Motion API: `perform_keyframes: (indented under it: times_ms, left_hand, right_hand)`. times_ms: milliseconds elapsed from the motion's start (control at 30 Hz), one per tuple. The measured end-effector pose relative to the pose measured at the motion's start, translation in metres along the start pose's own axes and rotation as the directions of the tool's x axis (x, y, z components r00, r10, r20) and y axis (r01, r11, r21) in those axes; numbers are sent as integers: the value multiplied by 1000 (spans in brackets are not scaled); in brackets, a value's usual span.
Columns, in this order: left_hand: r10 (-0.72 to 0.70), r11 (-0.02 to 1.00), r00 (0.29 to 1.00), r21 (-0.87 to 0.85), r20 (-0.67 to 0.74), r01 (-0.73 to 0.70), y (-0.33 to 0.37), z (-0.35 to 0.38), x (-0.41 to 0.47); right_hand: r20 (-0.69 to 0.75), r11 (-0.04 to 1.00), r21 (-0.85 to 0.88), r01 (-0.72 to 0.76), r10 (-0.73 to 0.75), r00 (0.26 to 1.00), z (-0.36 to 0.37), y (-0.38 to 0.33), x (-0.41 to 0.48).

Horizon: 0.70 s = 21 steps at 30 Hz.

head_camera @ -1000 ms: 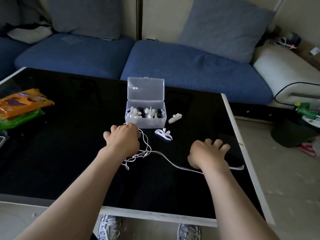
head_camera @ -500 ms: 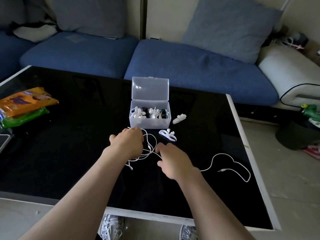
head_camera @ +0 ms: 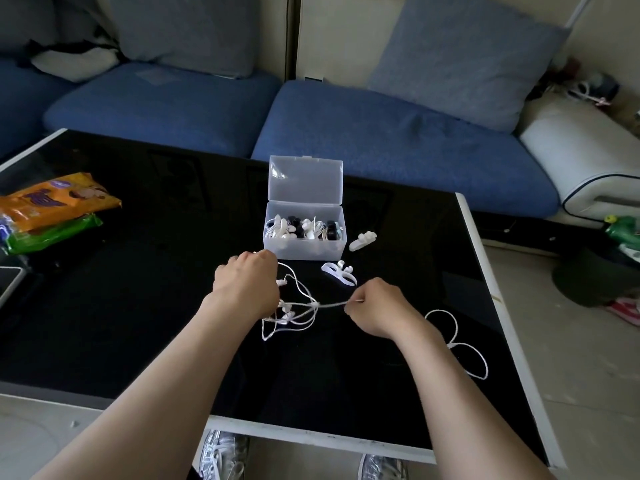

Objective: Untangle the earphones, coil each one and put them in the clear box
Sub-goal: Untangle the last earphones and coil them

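Earphones point(head_camera: 313, 304) of thin white cord lie in a loose tangle on the black bench point(head_camera: 138, 306), just in front of the open clear box point(head_camera: 304, 250), which holds coiled white and black sets. The left grip point(head_camera: 247, 289) curls round the tangle's buds. The right grip point(head_camera: 375, 306) pinches one strand, taut between them.

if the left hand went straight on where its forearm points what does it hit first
Most likely the clear box, whose front wall stands just beyond the knuckles of the left hand; how high that hand is held is unclear.
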<state>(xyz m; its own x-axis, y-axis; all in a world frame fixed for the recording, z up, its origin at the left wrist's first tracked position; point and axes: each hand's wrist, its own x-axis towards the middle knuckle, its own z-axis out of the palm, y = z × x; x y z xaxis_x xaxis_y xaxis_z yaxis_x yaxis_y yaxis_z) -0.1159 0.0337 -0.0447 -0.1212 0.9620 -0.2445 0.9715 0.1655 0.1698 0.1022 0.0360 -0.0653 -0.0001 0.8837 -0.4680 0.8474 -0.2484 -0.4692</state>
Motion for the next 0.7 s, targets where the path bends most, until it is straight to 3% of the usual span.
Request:
perform_keyframes:
  times_ms: [167, 267, 367, 467, 567, 700]
  left_hand:
    - [-7, 998, 1000, 69, -3, 7, 1, 2, 0]
    - [-20, 997, 1000, 71, -3, 20, 5, 2, 0]
    - [-46, 996, 999, 70, -12, 47, 7, 1, -1]
    - [-85, 991, 996, 108, -1, 85, 7, -1, -3]
    - [-112, 979, 994, 168, -10, 112, 5, -2, -5]
    - [-108, 973, 992, 199, -58, 118, 7, -3, -7]
  right_hand:
    - [-19, 968, 235, 90, -88, 996, -20, -5, -11]
    - [-66, 887, 462, -22, 59, 996, -27, -16, -14]
    - [-62, 620, 769, -155, 314, 947, -30, -20, -10]
    - [-44, 261, 962, -84, 452, 891, -38, -17, -9]
    - [-78, 7, 996, 85, 486, 871, -49, -14, -16]
    - [-120, -196, 956, 217, 414, 902, -58, -17, -26]
